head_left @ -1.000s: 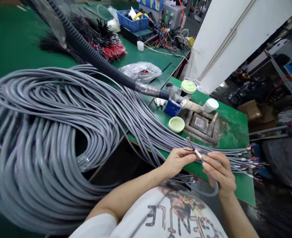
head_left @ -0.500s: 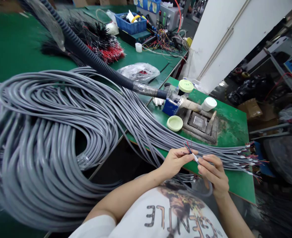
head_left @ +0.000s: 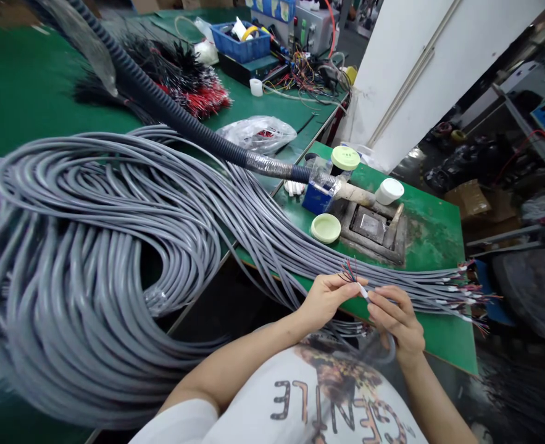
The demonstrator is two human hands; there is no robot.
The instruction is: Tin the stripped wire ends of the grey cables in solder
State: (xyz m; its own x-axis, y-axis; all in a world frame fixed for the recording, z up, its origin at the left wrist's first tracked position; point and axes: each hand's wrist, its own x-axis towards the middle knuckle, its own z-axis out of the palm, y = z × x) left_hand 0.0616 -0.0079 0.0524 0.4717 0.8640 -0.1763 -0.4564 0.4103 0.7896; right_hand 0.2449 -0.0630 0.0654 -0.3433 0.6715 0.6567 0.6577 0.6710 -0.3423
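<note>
A gray cable (head_left: 385,359) is being held in front of the shirt (head_left: 295,401), above the near edge of the green table (head_left: 443,345). Its white sleeve (head_left: 363,293) is being pinched near the upper end between the thumb and fingers of the left hand (head_left: 324,301), and the thin colored wires (head_left: 349,271) are fanning out just above that thumb. The cable is being grasped at the lower end of the sleeve by the fingertips of the right hand (head_left: 398,324), and its length is curving in a loop below that hand.

Behind the hands, a row of gray cables (head_left: 281,231) is being supported by the table, their stripped ends pointing right. On the left, a large coil (head_left: 91,277) is being formed by more cable. Beyond the row, a grimy metal tray (head_left: 371,225) is being flanked by a pale green cup (head_left: 326,229) and a white cup (head_left: 389,191), while a blue box (head_left: 317,198) is being overhung by the end of a dark ribbed hose (head_left: 179,120).
</note>
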